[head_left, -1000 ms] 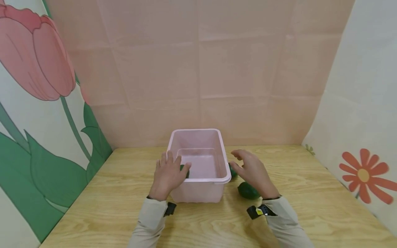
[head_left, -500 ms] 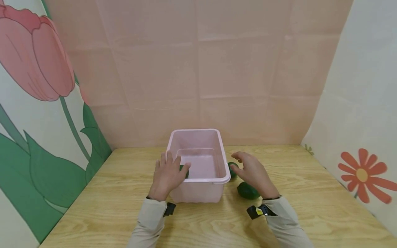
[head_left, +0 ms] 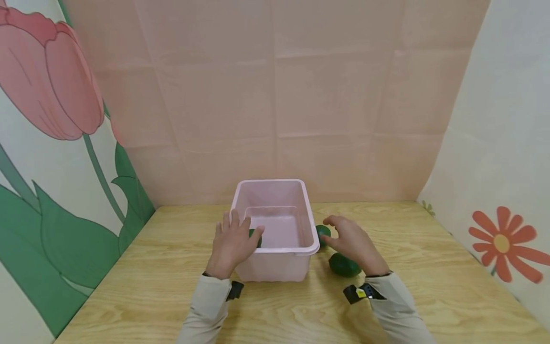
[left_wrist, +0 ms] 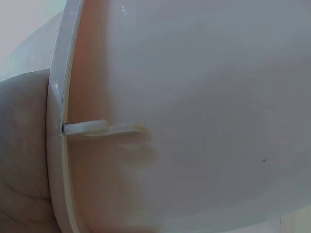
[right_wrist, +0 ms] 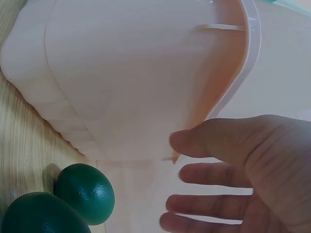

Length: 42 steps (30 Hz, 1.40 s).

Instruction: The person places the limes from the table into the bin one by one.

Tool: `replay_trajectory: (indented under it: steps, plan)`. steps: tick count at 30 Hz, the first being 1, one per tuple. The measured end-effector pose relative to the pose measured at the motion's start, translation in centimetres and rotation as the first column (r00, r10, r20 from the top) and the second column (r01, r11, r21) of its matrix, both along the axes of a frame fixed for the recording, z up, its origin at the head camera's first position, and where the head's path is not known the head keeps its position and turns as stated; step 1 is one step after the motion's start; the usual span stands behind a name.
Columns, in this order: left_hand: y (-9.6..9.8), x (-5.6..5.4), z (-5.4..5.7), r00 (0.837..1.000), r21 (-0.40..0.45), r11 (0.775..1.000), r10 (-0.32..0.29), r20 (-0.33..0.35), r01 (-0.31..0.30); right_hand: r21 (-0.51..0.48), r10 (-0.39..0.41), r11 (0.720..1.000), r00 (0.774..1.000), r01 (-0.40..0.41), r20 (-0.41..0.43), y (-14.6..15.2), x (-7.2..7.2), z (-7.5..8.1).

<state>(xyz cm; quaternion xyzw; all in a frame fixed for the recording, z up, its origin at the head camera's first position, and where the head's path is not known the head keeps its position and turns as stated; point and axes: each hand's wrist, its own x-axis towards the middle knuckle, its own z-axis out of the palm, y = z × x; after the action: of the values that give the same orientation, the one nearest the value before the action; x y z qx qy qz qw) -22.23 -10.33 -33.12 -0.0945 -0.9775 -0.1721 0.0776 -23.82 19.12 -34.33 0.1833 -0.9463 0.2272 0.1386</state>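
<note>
A pink plastic bin [head_left: 279,263] stands on the table in the head view. My left hand [head_left: 234,242] lies over its left front corner, fingers spread; in the left wrist view, the hand [left_wrist: 24,155] shows behind the rim. Between thumb and index finger, part of a dark green fruit [head_left: 254,238] shows inside the bin. Right of the bin, my right hand [head_left: 354,243] hovers with loosely bent fingers, holding nothing. Two glossy dark green fruits lie on the table there: one [head_left: 322,235] close to the bin wall, a larger one [head_left: 343,265] under the wrist.
The wood-grain table [head_left: 172,296] runs back to a pink sheet [head_left: 275,105]. A wall with a tulip picture [head_left: 51,81] rises on the left, and one with an orange flower [head_left: 502,243] on the right.
My right hand has moved slightly down and to the right, uncovering more of the fruit by the bin. The left hand and the bin have kept their places.
</note>
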Motion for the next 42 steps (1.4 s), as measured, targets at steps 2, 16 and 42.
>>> replay_trajectory:
  steps: [2,16,42]
  plan:
    - [-0.02,0.02,0.01,1.000,0.000,1.000,0.000,0.000,0.000,0.009,0.006,1.000,1.000,-0.006,0.020,0.06,-0.03,-0.03]
    - [0.08,0.04,0.13,1.000,0.007,1.000,0.004,0.001,-0.004,0.026,0.006,1.000,0.988,-0.010,0.156,0.24,0.04,-0.30]
    - [0.10,0.11,0.18,1.000,0.008,1.000,0.005,0.006,-0.005,0.030,0.074,0.996,0.964,-0.085,0.255,0.49,0.44,-0.41]
